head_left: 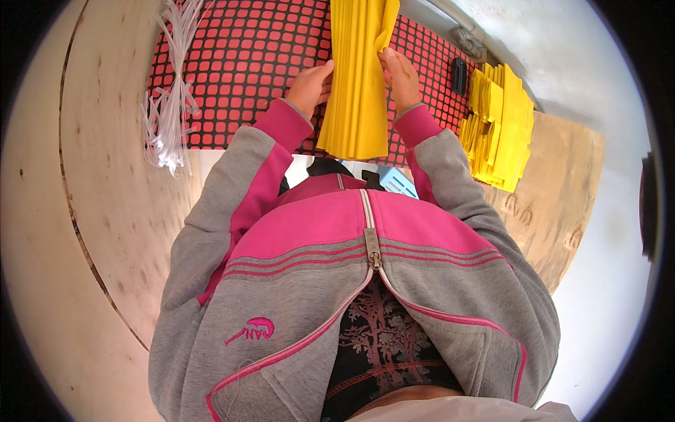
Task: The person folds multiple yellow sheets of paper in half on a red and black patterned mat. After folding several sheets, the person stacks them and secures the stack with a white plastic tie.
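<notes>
A long bundle of yellow sheet material [358, 84], gathered in lengthwise pleats, lies on the red and black checked mat [246, 56]. Along its left edge rests my left hand [310, 88], its fingers stretched toward the bundle and partly tucked out of sight at its side. At the right edge, my right hand [402, 79] has its thumb and fingertips on a raised fold of the yellow material, pinching it. What lies under the fingers of either hand is hidden.
To the left, a bunch of clear white plastic strips [179, 98] hangs over the mat's edge. On the right, folded yellow pieces [503, 126] are stacked on a wooden board [562, 162], beside a small black object [459, 76]. A pipe [467, 39] runs along the far right edge.
</notes>
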`<act>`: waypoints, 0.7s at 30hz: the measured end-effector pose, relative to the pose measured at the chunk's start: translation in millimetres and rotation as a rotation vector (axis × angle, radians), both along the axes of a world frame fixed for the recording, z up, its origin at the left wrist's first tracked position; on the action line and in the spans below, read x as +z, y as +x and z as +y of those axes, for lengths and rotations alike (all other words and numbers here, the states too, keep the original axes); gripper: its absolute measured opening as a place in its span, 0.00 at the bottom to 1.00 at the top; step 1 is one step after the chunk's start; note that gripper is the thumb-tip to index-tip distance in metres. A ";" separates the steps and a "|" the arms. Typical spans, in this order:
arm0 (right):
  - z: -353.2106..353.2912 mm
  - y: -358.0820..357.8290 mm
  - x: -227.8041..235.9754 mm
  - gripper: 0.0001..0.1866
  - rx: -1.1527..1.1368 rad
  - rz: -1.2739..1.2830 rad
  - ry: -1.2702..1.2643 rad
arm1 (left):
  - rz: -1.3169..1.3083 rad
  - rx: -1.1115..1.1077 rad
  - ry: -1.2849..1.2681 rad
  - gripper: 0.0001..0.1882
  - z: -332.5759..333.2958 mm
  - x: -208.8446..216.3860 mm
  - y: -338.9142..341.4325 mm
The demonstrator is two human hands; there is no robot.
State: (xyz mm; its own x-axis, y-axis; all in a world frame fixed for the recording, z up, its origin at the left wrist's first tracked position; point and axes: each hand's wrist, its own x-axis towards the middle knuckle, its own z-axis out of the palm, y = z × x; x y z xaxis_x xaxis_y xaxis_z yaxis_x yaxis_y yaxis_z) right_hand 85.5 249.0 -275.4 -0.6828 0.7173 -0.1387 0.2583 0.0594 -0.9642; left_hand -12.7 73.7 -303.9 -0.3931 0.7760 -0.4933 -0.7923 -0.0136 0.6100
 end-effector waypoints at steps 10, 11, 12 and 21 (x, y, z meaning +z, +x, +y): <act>6.6 -2.6 14.7 0.28 -0.028 -0.175 -0.136 | -0.048 0.004 -0.031 0.26 8.9 3.5 -1.3; 5.5 -3.5 14.7 0.26 -0.050 -0.158 -0.120 | -0.043 -0.006 -0.039 0.26 9.1 3.8 -2.1; 4.8 -3.9 15.5 0.26 -0.045 -0.152 -0.127 | -0.033 -0.014 -0.040 0.27 9.6 3.8 -3.1; 3.0 -2.5 24.6 0.33 0.026 -0.200 -0.198 | 0.043 0.035 -0.016 0.21 20.6 -6.0 -1.1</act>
State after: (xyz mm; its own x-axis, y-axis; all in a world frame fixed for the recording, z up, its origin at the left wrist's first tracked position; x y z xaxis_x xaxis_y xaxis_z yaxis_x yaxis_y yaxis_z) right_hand 82.9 252.0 -250.9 -0.6455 0.6456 -0.4080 0.4454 -0.1158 -0.8878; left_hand -13.8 94.3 -309.9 -0.4409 0.7535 -0.4877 -0.7648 -0.0310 0.6435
